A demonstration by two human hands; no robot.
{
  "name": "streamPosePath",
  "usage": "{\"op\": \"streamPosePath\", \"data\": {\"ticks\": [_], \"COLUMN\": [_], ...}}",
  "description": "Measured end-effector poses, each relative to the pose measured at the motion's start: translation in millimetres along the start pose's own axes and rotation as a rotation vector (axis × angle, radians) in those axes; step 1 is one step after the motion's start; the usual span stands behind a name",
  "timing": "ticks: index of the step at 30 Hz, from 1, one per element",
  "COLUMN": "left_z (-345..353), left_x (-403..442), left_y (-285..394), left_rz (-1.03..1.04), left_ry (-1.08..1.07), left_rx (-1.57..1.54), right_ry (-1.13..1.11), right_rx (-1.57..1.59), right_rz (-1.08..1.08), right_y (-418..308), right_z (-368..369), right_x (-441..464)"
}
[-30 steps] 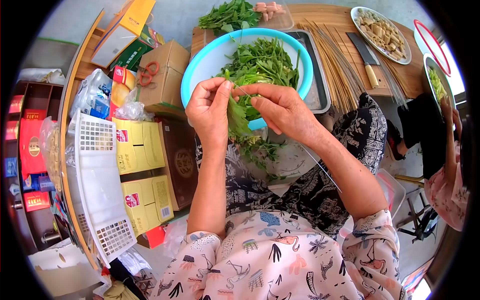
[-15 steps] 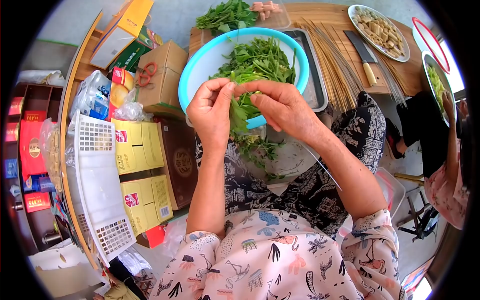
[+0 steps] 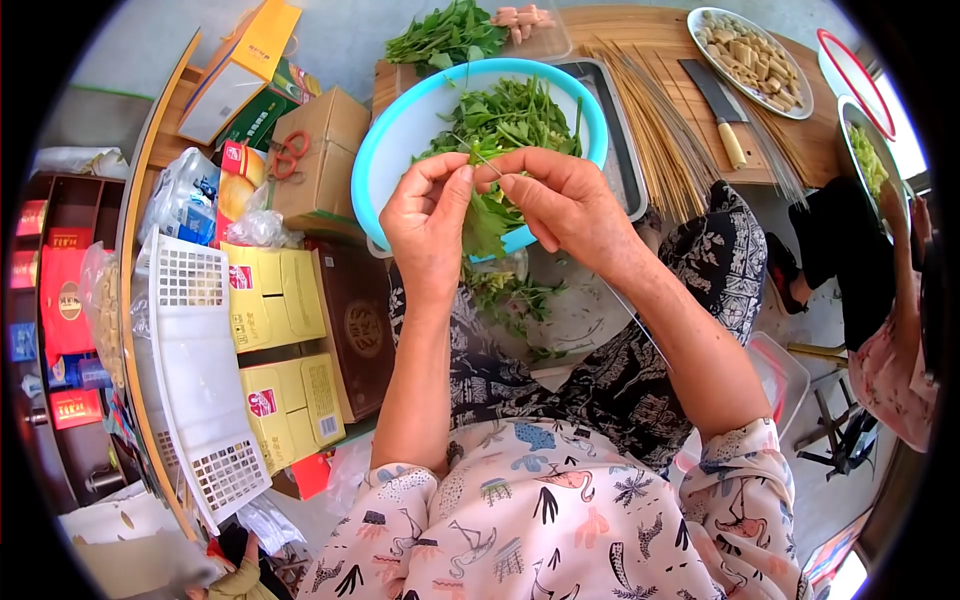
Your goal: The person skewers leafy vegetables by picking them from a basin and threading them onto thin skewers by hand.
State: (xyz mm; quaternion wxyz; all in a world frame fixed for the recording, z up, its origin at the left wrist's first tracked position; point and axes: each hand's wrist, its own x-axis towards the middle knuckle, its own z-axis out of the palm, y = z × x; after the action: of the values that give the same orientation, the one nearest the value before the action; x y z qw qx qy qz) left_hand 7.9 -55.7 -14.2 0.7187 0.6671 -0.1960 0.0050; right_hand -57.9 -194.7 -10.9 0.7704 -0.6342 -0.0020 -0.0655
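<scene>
My left hand (image 3: 430, 225) pinches a green leafy stem (image 3: 487, 222) over the near rim of a blue-rimmed bowl (image 3: 366, 150). A thin metal skewer (image 3: 640, 325) runs under my right hand (image 3: 565, 205), which is closed on it; its tip shows between the fingertips of both hands, at the greens. Leafy greens (image 3: 520, 115) fill much of the bowl. More leaves (image 3: 515, 300) lie below the bowl, between my knees.
Behind, a wooden table (image 3: 640, 20) bears bamboo sticks (image 3: 650, 130), a cleaver (image 3: 715, 95) and a plate of cut food (image 3: 760, 65). Yellow boxes (image 3: 280, 300) and a white basket (image 3: 200, 370) stand left. A co-worker's arm (image 3: 905, 270) reaches toward a bowl at right.
The view has shifted slightly. The greens' stalk end no longer stands up above my left fingertips, and the skewer tip now shows there. Both hands remain close together.
</scene>
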Motion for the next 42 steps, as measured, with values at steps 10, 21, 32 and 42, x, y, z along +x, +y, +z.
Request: {"op": "streamPosePath", "data": {"ticks": [10,21,32,42], "left_z": [-6,-5,-8,-10], "left_x": [7,7,9,9], "left_y": [-7,2,0,-6], "left_rz": [-0.076,-0.204,-0.218,-0.171], "left_ry": [0.093,0.001,-0.005,-0.015], "left_rx": [-0.187,-0.271,-0.277,-0.238], "right_ry": [-0.066,0.087,-0.05,-0.075], "right_rx": [-0.029,0.036,-0.029,-0.09], "right_rz": [0.054,-0.049,-0.006,0.025], "right_y": [-4,-5,-5,0], "right_z": [4,-5,0,1], "right_x": [-5,0,-7,-7]}}
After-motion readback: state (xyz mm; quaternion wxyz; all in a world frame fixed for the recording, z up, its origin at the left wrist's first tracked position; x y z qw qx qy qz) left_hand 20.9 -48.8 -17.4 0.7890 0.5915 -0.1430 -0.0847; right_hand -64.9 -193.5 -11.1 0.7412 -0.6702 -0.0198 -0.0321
